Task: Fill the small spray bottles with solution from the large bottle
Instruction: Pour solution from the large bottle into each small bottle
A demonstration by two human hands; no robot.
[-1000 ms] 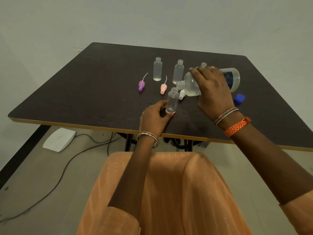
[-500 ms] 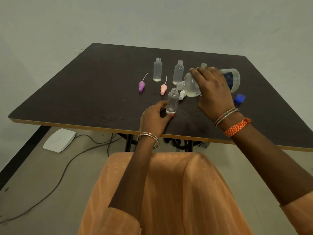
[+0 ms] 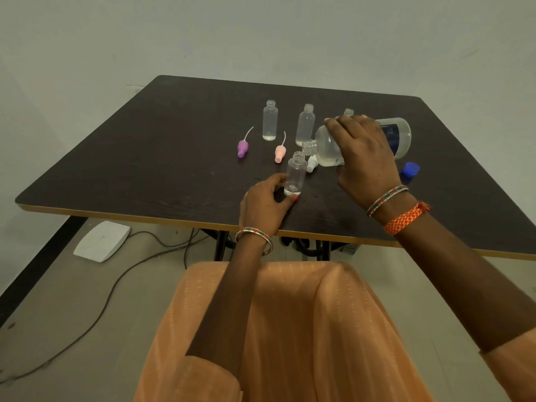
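Nothing moved, right hand (image 3: 366, 158) tipping large bottle (image 3: 327, 149) over small bottle (image 3: 295, 175)

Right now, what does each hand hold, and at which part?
The left hand pinches the small bottle near its base. The right hand grips the tilted large bottle around its body.

Soft, even light fills the room, dim rather than bright, casting only faint shadows. The dark table (image 3: 145, 158) shows a dull sheen near its front edge. The wide lens bends the table's edges, and the right hand (image 3: 366, 158) looks slightly blurred.
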